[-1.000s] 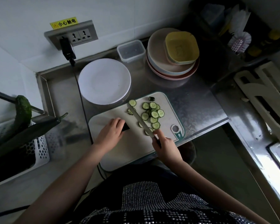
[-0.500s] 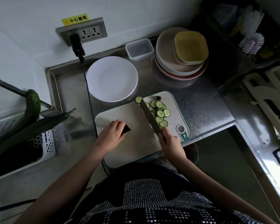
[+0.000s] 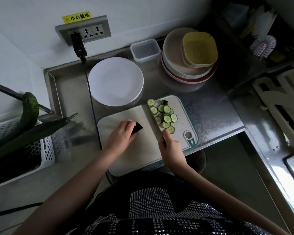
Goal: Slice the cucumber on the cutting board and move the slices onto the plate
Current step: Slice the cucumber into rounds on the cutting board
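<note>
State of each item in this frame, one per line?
White plate: empty.
Slices: piled on the cutting board.
Cucumber stub: held by left hand.
Knife: gripped by right hand, blade beside the slices.
Container: lid on.
Socket: one plug in.

Yellow sticker (image 3: pixel 76 17): black characters "小心触电", with a small warning mark at its left end, too small to make out.
Where it stands: on the white wall, touching the top edge of the grey socket panel (image 3: pixel 85 32).
Yellow dish (image 3: pixel 199 49): faint marks on its inside, possibly embossed writing; not legible.
Other writing: none readable.
</note>
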Motion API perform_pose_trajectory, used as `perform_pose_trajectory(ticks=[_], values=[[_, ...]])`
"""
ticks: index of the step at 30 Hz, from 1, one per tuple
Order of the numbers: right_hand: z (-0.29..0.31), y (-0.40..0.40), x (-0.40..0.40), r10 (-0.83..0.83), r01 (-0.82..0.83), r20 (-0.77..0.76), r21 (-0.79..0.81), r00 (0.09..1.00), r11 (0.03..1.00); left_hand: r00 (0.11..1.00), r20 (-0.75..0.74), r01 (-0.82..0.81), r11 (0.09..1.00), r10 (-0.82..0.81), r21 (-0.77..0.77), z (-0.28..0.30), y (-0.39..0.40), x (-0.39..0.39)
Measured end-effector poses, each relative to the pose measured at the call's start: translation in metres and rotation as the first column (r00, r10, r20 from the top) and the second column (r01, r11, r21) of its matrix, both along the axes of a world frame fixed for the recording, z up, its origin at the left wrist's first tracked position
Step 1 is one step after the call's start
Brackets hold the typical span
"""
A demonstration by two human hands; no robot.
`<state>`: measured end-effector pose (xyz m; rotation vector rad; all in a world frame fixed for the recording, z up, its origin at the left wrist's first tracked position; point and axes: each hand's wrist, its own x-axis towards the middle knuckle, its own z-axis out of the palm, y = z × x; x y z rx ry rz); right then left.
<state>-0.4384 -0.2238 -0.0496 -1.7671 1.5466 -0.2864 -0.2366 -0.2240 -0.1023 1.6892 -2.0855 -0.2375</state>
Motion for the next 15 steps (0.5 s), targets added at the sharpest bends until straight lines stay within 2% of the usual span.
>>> perform_pose_trajectory(ticks=[2, 6, 15], values=[[0.003, 0.003, 0.007, 0.072, -0.072, 0.003, -0.032, 0.997, 0.997, 0.999, 0.023, 0.03, 1.0, -0.03, -0.007, -0.007, -0.004, -0.003], [0.003, 0.009, 0.009, 0.195, -0.197, -0.097, -0.013, 0.976, 0.98, 0.987, 0.134, 0.097, 0.99, -0.084, -0.099, -0.013, -0.005, -0.002], [0.004, 0.01, 0.009, 0.318, -0.332, -0.256, -0.014, 0.913, 0.943, 0.981, 0.157, 0.134, 0.98, -0.112, -0.143, -0.018, 0.001, -0.003]])
